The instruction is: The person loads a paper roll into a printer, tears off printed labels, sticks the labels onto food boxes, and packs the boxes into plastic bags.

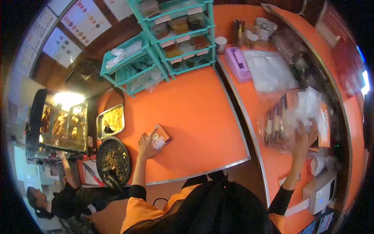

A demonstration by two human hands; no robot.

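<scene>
My left hand [145, 146] is closed on the near left side of a small orange and white box [159, 137], which stands on the orange counter [194, 105]. On the right, my right hand [306, 134] reaches to white paper or tissue [309, 102] above a plastic-wrapped bunch of packets [277, 119]. Its fingers are blurred, and what they hold, if anything, is unclear. An orange and white carton [323, 125] stands just right of that hand.
Teal shelf baskets [181, 37] stand at the back. A metal tray of yellow food [111, 121], a round dark pan [113, 160], a knife [92, 173] and a lit display case [62, 123] are left, near another person [66, 201]. A purple dispenser [237, 65] sits back right.
</scene>
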